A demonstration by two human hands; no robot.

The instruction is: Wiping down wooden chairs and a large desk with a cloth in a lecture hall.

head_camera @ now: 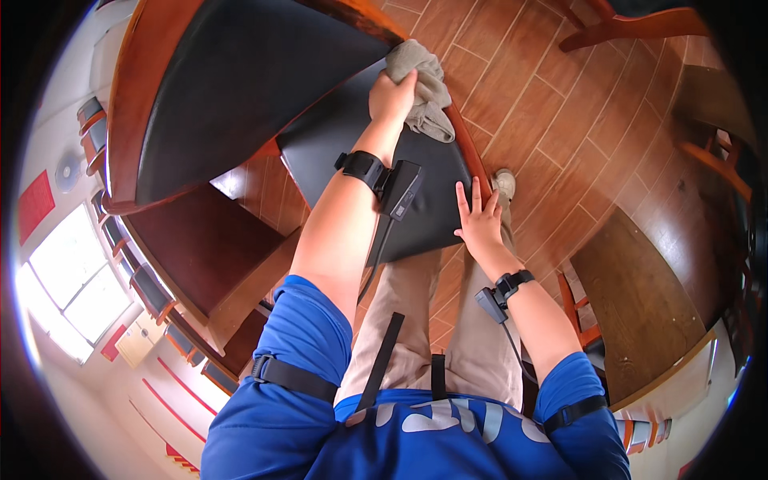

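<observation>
My left hand (391, 99) grips a crumpled grey cloth (429, 111) at the far corner of a chair's black padded seat (342, 138). Part of the cloth hangs over the seat's wooden edge (471, 141). My right hand (482, 228), fingers spread, rests on the near right corner of the same seat and holds nothing. To the left rises the chair's backrest (240, 84), a black panel in a reddish-brown wooden frame. Each wrist wears a black strap with a small device, and a cable runs from each.
A dark-topped table (204, 240) stands beyond the backrest at left. Another wooden table (639, 306) is at right, with chair parts beside it. A wooden chair leg (636, 27) shows at the upper right. Wood-look tiles (540, 108) cover the floor. More chairs (147, 288) line the left.
</observation>
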